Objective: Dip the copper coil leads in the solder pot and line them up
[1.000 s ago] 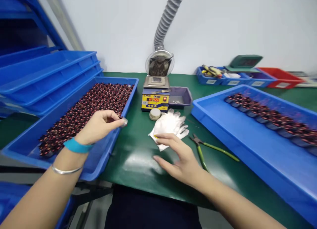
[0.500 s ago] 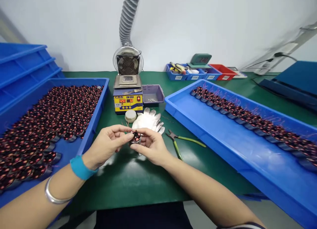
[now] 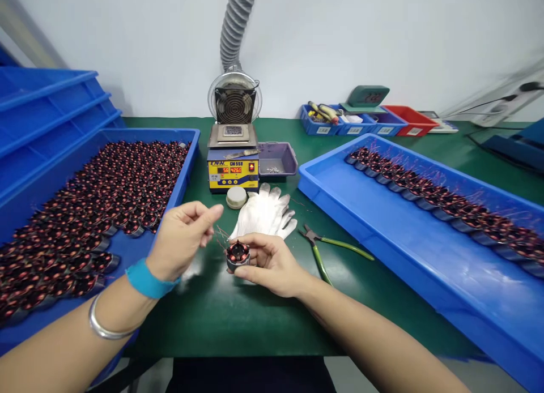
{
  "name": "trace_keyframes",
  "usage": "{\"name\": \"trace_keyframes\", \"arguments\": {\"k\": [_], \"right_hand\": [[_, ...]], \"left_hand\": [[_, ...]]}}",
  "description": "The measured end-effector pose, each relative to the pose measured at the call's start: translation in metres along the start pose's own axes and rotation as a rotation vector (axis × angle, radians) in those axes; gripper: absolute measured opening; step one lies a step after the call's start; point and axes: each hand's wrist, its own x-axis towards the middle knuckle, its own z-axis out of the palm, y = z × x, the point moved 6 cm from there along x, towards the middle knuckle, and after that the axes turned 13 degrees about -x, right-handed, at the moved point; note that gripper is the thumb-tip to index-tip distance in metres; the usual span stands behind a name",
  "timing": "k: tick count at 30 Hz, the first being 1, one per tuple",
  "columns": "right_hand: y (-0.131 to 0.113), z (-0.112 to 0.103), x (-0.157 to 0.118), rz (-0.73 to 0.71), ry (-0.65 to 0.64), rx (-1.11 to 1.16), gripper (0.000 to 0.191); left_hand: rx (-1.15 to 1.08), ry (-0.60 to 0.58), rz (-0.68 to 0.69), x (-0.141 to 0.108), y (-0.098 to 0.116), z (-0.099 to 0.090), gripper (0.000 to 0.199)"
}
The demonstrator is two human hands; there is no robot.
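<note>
My right hand (image 3: pixel 274 263) grips a small motor stator (image 3: pixel 238 256) between thumb and fingers, above the green table. The stator has a dark ring, black inner parts and copper windings, and thin wire ends (image 3: pixel 221 234) rise from its left side. My left hand (image 3: pixel 185 234) is just left of it, apart from the stator, with curled fingers and the thumb against them. Nothing shows in it. Beyond my hands lie white gloves (image 3: pixel 266 212) and green-handled cutting pliers (image 3: pixel 314 237).
On the left, a blue tray (image 3: pixel 193 149) holds many similar stators. Another blue tray (image 3: pixel 382 234) on the right has a row of stators with upright wires. A yellow-fronted solder pot (image 3: pixel 233 175), a round tin (image 3: pixel 236 197), a purple bin (image 3: pixel 278 149) and small parts boxes (image 3: pixel 352 127) stand behind.
My left hand has come off the stator and moved slightly up and left. The right hand keeps the stator, now lower in view. The whole view has shifted a little.
</note>
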Motion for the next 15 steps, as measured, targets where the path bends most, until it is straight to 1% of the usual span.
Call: {"name": "trace_keyframes", "arguments": {"k": [1,2,3,4,5,6,8,9,10,12,15], "right_hand": [[0.0,0.0,0.0,0.001,0.002,-0.004,0.042],[-0.001,-0.001,0.0,-0.002,0.005,-0.007,0.042],[-0.001,-0.001,0.0,-0.007,0.008,-0.011,0.042],[-0.001,-0.002,0.0,-0.013,0.012,-0.016,0.041],[-0.001,-0.003,0.0,-0.018,0.018,-0.025,0.041],[-0.002,-0.004,0.0,-0.021,0.022,-0.037,0.041],[-0.002,-0.005,0.0,-0.033,0.027,-0.066,0.042],[-0.003,-0.005,0.0,-0.042,0.026,-0.084,0.042],[-0.003,-0.005,0.0,-0.05,0.022,-0.105,0.042],[-0.005,-0.005,0.0,-0.067,0.007,-0.144,0.041],[-0.007,-0.005,-0.001,-0.081,-0.026,-0.175,0.04]], "left_hand": [[-0.024,0.049,0.057,0.003,0.005,-0.005,0.031],[-0.037,0.071,0.098,0.005,0.009,-0.01,0.029],[-0.036,0.056,0.116,0.007,0.012,-0.011,0.026],[-0.02,0.0,0.112,0.008,0.014,-0.011,0.021],[0.015,-0.097,0.087,0.008,0.015,-0.007,0.016],[0.066,-0.225,0.053,0.006,0.015,-0.002,0.019],[0.195,-0.475,0.012,-0.002,0.016,0.01,0.03],[0.264,-0.568,0.011,-0.006,0.016,0.014,0.031],[0.327,-0.636,0.019,-0.01,0.016,0.017,0.026],[0.415,-0.705,0.046,-0.013,0.018,0.02,0.015],[0.477,-0.749,0.053,-0.013,0.019,0.02,0.011]]}}
